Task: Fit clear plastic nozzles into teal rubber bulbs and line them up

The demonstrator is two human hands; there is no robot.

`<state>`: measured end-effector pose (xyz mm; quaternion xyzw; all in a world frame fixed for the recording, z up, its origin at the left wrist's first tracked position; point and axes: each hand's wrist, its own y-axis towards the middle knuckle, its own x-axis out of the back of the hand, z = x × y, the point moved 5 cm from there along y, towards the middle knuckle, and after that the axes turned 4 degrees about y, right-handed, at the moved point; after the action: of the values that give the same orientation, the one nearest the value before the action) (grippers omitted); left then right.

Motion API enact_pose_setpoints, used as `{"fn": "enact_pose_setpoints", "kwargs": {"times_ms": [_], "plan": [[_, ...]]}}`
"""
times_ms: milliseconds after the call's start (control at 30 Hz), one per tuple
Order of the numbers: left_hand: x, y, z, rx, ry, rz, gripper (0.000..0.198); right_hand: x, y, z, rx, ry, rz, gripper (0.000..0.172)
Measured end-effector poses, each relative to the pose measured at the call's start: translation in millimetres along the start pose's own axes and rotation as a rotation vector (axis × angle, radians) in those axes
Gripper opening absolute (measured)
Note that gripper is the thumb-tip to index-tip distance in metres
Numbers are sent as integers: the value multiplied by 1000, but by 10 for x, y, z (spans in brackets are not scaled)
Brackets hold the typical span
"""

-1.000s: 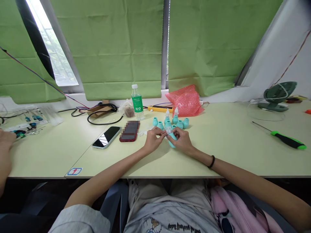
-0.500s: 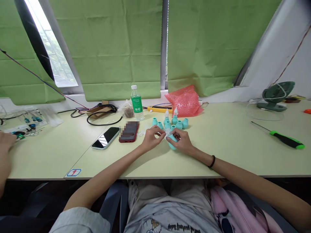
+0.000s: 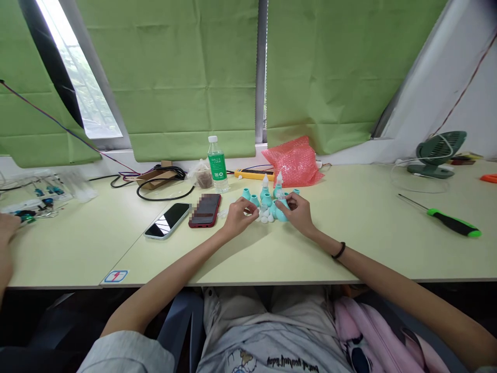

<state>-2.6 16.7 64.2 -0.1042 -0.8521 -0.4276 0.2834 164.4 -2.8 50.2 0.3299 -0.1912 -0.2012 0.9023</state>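
Note:
My right hand (image 3: 300, 213) grips a teal squeeze bulb (image 3: 282, 213) with a clear tip at its top, tilted slightly over the table. To its left, my left hand (image 3: 238, 217) has thumb and fingertips together; anything between them is too small to make out. Small white rounded pieces (image 3: 265, 217) lie between the two hands. Behind them stand several teal bulbs (image 3: 254, 200) with open necks, partly covered by my right hand. Two bulbs at the back carry pointed white nozzles (image 3: 265, 182).
Left of my hands lie a red-edged phone (image 3: 205, 211) and a pale-edged phone (image 3: 167, 221). A water bottle (image 3: 218, 166), red bubble wrap (image 3: 294, 163) and black cables (image 3: 165, 198) are at the back. Rightward are a screwdriver (image 3: 454, 221) and small fan (image 3: 438, 155). Another person's hand (image 3: 8, 226) shows far left.
My hands have moved apart. The right hand has carried the bulb slightly up and right, away from the left hand, uncovering the white pieces between them.

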Motion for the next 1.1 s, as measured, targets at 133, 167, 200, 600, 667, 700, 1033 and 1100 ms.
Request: {"fn": "enact_pose_setpoints", "kwargs": {"times_ms": [133, 167, 200, 600, 667, 700, 1033, 1100], "plan": [[-113, 13, 220, 65, 221, 179, 10, -83, -56, 183, 120, -3, 140, 22], [-133, 12, 266, 85, 255, 194, 11, -103, -78, 232, 147, -10, 165, 22], [-150, 10, 298, 99, 277, 202, 12, -119, -96, 271, 165, -22, 184, 22], [-55, -23, -39, 60, -47, 194, 42, -360, -330, 347, 191, -84, 560, 17], [-140, -56, -70, 87, -119, 281, 45, -379, -362, 381, 194, -53, 601, 17], [-177, -65, -62, 127, -179, 303, 46, -380, -373, 399, 205, -50, 614, 16], [-191, 31, 214, 431, -607, 449, 49, -218, -302, 504, 465, -119, 440, 13], [-85, 70, 266, 353, -295, 288, 47, -74, -149, 458, 342, -113, 281, 15]]}}
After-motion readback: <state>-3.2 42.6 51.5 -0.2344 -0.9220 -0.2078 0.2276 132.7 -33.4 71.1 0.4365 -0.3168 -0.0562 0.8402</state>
